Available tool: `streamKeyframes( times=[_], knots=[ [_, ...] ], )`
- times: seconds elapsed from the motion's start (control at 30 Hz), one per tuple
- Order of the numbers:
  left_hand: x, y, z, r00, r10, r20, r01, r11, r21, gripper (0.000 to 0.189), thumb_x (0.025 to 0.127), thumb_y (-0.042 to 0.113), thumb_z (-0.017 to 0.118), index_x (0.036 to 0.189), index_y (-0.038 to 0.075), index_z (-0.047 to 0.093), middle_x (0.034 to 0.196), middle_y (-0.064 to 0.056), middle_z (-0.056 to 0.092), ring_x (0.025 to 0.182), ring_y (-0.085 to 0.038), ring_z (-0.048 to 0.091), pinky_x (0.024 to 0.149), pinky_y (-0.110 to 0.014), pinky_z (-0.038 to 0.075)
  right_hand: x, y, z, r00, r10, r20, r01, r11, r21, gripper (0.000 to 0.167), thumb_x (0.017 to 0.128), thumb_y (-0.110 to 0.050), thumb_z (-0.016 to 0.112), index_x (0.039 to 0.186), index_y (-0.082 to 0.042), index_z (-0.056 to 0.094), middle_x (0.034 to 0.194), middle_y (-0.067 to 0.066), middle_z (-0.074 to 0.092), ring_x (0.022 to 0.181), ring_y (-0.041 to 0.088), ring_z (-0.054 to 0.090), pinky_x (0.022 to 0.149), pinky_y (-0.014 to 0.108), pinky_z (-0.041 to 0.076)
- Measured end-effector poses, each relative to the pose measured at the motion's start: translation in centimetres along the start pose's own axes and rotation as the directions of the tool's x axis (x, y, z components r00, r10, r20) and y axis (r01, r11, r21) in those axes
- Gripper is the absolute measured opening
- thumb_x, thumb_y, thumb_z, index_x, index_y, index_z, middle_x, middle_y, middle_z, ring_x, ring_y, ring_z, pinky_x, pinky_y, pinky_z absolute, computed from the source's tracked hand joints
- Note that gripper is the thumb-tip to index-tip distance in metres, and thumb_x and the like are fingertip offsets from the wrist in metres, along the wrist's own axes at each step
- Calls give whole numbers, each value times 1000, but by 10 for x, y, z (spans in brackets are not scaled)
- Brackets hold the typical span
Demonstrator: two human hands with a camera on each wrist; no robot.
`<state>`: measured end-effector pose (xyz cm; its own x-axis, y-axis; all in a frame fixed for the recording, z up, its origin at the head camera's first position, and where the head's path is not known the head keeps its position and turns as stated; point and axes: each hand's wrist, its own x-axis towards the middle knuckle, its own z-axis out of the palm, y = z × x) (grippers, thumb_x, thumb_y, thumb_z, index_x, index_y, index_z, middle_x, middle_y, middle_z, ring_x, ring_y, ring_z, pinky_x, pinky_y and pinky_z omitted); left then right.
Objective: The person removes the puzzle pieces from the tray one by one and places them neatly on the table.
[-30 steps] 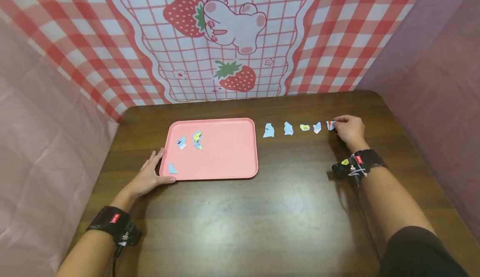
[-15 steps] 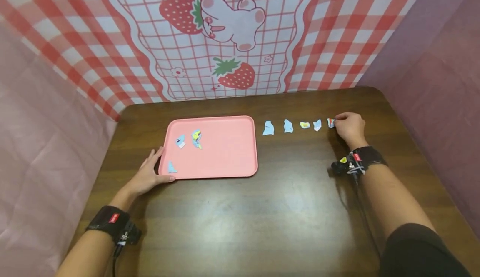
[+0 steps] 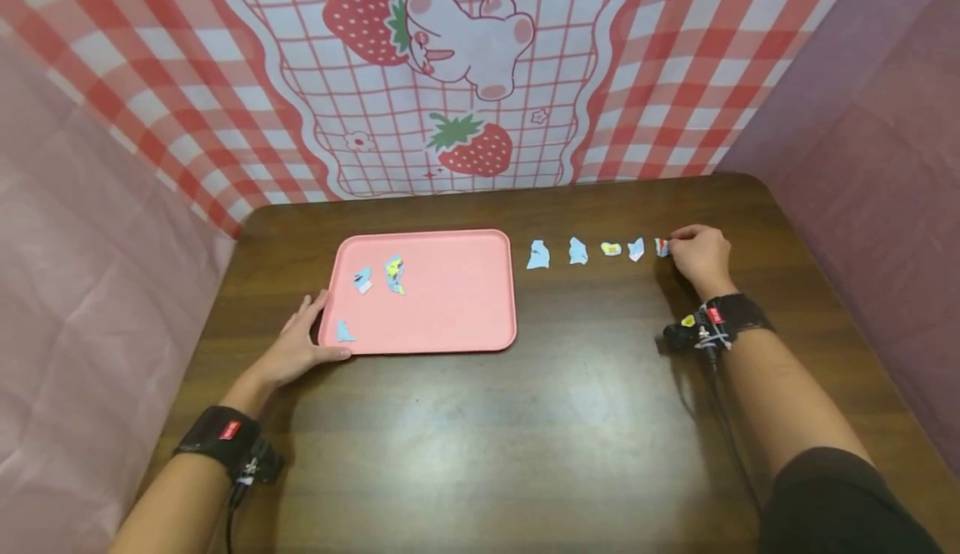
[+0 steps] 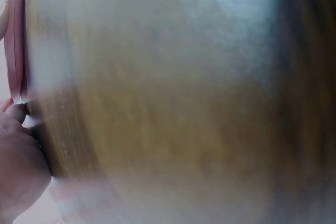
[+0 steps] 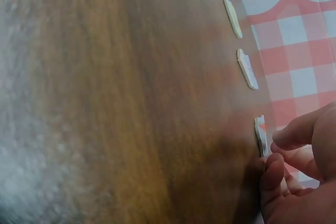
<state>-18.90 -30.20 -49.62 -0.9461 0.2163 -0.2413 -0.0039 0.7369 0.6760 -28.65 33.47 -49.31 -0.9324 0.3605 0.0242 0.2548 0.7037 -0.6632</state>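
Note:
In the head view, my left hand (image 3: 292, 352) rests against the near left corner of a pink tray (image 3: 450, 312), thumb along the front rim and spread fingers at the left side. Three torn-looking light blue printed pieces lie in the tray: a small plain one (image 3: 344, 331), one with a white patch (image 3: 363, 280) and a yellow-marked one (image 3: 394, 274). At the far right, my right hand (image 3: 702, 256) pinches the edge of a torn-looking piece with a red mark (image 3: 662, 247). The right wrist view shows thumb and fingertips at this piece (image 5: 261, 136), which has a thick pale edge.
Leftward from the right hand, several more pieces lie in a row: a pale blue one (image 3: 636, 249), a yellow one (image 3: 611, 249) and two blue ones, including the leftmost piece (image 3: 538, 255). A red-checked cloth (image 3: 660, 71) hangs behind the wooden table (image 3: 480, 446).
The head view has shifted slightly. Both hands stay in place, the left at the tray corner and the right at the red-marked piece.

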Motion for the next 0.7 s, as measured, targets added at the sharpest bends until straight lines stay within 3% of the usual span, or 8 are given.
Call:
streamKeyframes(
  times=[0.27,0.47,0.7],
  knots=[
    [1,2,-2,1000,-6,-1,6,1000,3,117,79,41,85,163,10,10,167,-20,8,149,-52,-4,109,-75,6,-1,-1,-4,999,8,49,-9,1000,1,35,90,-16,57,115,5,70,121,28,65,115,47,53,95,53,40],
    [1,0,-3,1000,-8,7,8,1000,8,118,79,43,85,164,11,9,167,-20,6,149,-53,-5,109,-76,5,-5,-7,-1,999,17,40,-18,1000,10,34,92,-17,56,115,4,70,122,27,65,118,49,52,97,55,40],
    [0,0,-2,1000,-8,13,8,1000,-16,117,79,42,85,164,12,9,167,-20,6,149,-52,-6,110,-75,4,-20,-32,10,995,-97,-32,98,995,24,31,90,-14,55,108,3,73,103,24,70,104,42,60,88,49,43]
  ],
)
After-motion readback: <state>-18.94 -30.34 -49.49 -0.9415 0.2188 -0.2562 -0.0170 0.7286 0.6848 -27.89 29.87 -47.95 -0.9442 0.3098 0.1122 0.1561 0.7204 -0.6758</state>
